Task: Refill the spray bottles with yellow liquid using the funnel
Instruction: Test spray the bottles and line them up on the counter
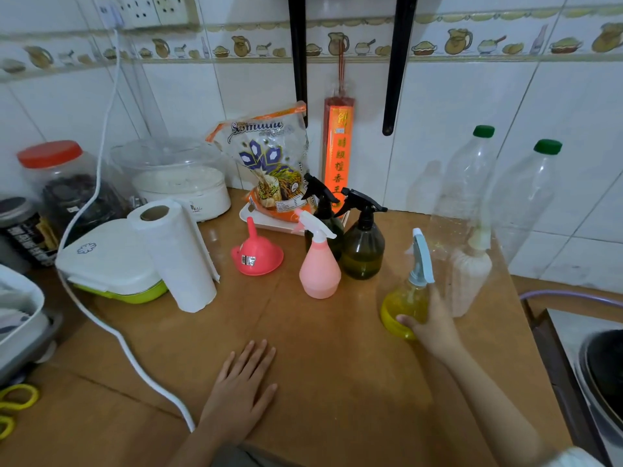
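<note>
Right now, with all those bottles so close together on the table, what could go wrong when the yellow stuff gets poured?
1. The right hand grips the yellow spray bottle close to the tall clear bottles; lifting it might knock them over.
2. The pink funnel sits upside down, away from the bottles; pouring without it would likely spill.
3. The pink spray bottle and two dark spray bottles stand tightly together, so one could tip the others.

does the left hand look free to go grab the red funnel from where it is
Probably yes. The left hand lies flat and empty on the table, and the bare wood between it and the funnel holds nothing; the paper towel roll stands off to the side.
</note>
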